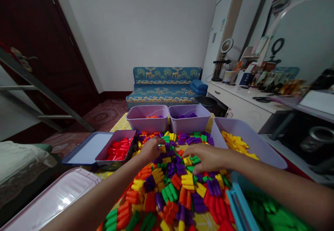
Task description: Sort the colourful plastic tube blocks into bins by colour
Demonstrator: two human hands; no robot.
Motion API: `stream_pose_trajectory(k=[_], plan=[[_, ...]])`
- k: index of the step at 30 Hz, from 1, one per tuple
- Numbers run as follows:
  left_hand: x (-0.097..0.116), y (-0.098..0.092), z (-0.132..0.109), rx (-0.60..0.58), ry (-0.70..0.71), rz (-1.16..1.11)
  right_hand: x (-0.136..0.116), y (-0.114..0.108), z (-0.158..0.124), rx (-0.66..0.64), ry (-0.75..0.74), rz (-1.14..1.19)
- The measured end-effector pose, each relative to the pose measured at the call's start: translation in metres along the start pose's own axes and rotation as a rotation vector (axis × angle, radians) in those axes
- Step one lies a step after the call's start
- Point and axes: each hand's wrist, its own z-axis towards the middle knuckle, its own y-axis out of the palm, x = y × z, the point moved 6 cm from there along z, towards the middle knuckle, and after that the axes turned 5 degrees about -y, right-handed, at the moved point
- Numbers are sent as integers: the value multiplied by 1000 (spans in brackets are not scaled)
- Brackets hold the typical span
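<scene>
Plastic building blocks (169, 192) in green, purple, orange, yellow and red lie in a wide, mixed pile. My left hand (152, 149) is in the far part of the pile with its fingers curled together; what they hold, if anything, is hidden, though a bit of green shows beside them. To its right, my right hand (205, 157) reaches over the pile with thumb and fingers apart. Yellow and green blocks lie beneath it, and I see nothing gripped in it.
Two lilac bins (147, 123) stand behind the pile with some blocks inside. A bin of yellow blocks (236, 142) and a blue bin of green blocks (271, 208) are on the right. A box of red blocks (118, 149) and a pale lid (57, 199) are left.
</scene>
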Motion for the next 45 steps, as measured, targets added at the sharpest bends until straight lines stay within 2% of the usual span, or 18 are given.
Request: stream_pose_trajectory(k=[2,4,6,9,12,16,20,23,25,28,30,32,33,34,36,38,40,45], plan=[[8,-15,-20,36,39,19,-21,27,13,-61,-172,-48],[14,-25,-44,-22,39,91,-35,53,21,-150,-245,-87],[13,-26,-67,-161,-31,203,-35,73,29,-244,-178,-111],[3,-15,-94,-383,-125,281,-16,86,43,-323,22,-121],[-3,1,-100,-430,-90,207,3,87,56,-316,99,-98],[-3,23,-82,-335,-30,22,27,82,68,-161,161,-106],[5,37,-46,-122,7,-267,50,72,74,35,277,-45],[10,20,-25,88,49,-501,50,47,70,229,305,26],[15,1,-27,116,93,-520,34,32,60,267,278,-13],[29,-22,-62,-66,173,-275,-9,37,36,176,151,-132],[33,-24,-104,-259,149,-65,-42,69,17,19,-27,-154],[38,-14,-150,-437,158,64,-70,109,0,-89,-244,-168],[40,-6,-170,-502,157,107,-78,126,-4,-96,-310,-199],[42,3,-186,-542,174,136,-82,140,-6,-86,-344,-242],[43,19,-200,-526,160,188,-84,155,-1,-111,-363,-304],[39,31,-196,-505,127,244,-81,149,10,-128,-381,-335],[33,36,-177,-466,99,284,-78,128,21,-115,-410,-342],[18,18,-109,-208,113,281,-50,77,43,-39,-383,-395]])
